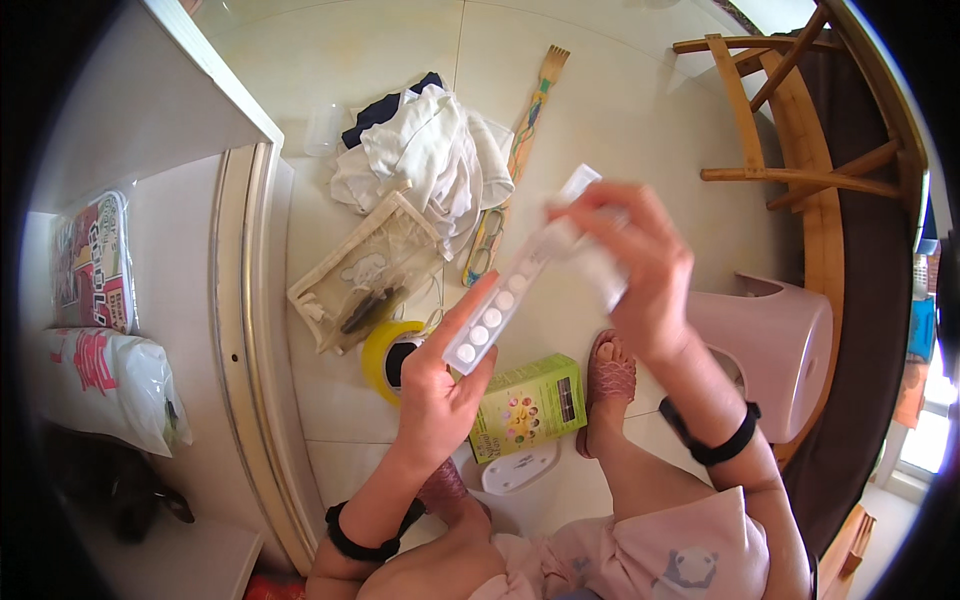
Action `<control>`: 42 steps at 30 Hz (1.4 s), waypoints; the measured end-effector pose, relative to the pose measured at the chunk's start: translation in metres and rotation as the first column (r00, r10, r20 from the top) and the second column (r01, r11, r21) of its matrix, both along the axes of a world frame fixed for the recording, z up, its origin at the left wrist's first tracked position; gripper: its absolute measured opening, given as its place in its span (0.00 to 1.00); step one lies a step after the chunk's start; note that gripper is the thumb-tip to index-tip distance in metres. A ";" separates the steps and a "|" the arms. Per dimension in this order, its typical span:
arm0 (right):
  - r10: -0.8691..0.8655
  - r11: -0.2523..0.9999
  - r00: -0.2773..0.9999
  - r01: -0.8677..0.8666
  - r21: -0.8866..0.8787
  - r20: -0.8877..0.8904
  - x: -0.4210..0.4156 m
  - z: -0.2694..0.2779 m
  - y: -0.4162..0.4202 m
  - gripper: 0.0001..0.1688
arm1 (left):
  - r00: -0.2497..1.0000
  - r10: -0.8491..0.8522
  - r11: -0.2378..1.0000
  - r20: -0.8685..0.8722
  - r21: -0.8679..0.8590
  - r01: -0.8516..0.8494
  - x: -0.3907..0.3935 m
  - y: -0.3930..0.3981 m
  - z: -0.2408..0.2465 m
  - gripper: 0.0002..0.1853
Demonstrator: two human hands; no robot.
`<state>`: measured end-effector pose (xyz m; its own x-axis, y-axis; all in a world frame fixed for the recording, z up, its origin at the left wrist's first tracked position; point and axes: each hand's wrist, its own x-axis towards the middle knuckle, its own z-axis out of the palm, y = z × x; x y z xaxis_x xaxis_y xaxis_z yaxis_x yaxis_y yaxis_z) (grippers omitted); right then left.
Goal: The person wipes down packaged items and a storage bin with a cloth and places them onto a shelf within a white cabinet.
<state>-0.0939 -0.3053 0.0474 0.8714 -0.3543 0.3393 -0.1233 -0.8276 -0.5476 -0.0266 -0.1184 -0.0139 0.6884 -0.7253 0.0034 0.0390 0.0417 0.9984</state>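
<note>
A narrow clear plastic tray [491, 318] with a row of several white round pieces slants up and to the right. My left hand [442, 375] grips its lower end between thumb and fingers. My right hand [637, 262], blurred, is at the tray's upper end and pinches a whitish film or wrapper [600, 274]; its exact shape is too blurred to tell. Below the hands, a green printed box [529, 405] lies on the floor, with a white oval plastic piece [521, 469] beside it. A roll of yellow tape [382, 364] lies left of my left hand, partly hidden by it.
On the tiled floor lie a transparent zip pouch [367, 274], a heap of white cloths [420, 150], a clear cup [324, 129] and a wooden back scratcher [536, 105]. A pink plastic stool [780, 352] and wooden furniture [810, 150] stand right. Left is an open cabinet [247, 360] holding bags [112, 382].
</note>
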 end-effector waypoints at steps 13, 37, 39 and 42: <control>0.510 0.851 0.859 -0.498 -0.166 0.041 0.017 -0.005 0.058 0.28 | 0.968 0.041 0.994 -0.247 -0.090 -0.065 0.002 0.005 -0.011 0.23; 0.663 0.735 0.735 -0.675 -0.060 -0.139 0.016 -0.036 0.027 0.22 | 0.357 -0.079 0.807 -0.931 -0.270 -0.524 0.010 0.013 -0.013 0.29; 0.644 0.764 0.765 -0.645 0.040 0.027 0.026 -0.038 0.049 0.23 | 0.244 -0.370 0.701 -0.897 -0.441 -0.561 0.000 0.022 -0.029 0.30; 0.646 0.762 0.754 -0.645 -0.053 0.119 0.024 -0.049 0.045 0.25 | 0.407 -0.071 0.775 -0.910 -0.308 -0.552 0.002 0.008 -0.012 0.30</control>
<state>-0.0697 -0.2602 -0.0019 0.8432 0.2804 0.4587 0.5092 -0.6903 -0.5141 -0.0250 -0.1103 -0.0260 0.6831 -0.6093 -0.4026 0.7194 0.6562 0.2276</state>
